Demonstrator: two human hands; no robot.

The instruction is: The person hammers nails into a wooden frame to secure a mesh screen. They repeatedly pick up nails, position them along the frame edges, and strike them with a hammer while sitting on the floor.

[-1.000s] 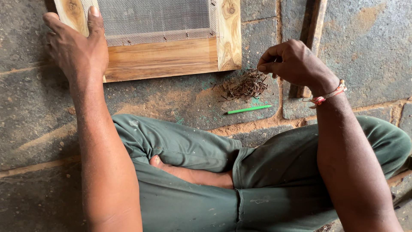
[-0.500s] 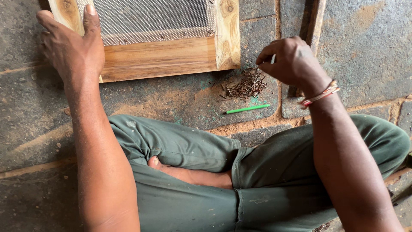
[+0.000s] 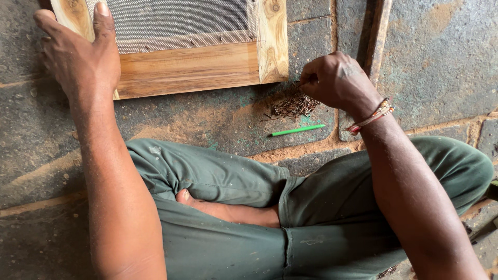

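Our left hand (image 3: 78, 54) lies flat, fingers spread, on the wooden mesh frame (image 3: 197, 67); our right hand (image 3: 334, 80) pinches closed over the nail pile (image 3: 295, 105); whether it holds a nail, we cannot tell.

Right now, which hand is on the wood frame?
The left hand, flat on the frame's lower left corner. The right hand is off it, pinching at the nail pile on the floor.

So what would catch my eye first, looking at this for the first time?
Probably the wooden frame with wire mesh at the top, steadied at its corner by the left hand. Next, the right hand pinching something thin over a pile of small nails, with a green pencil just below.
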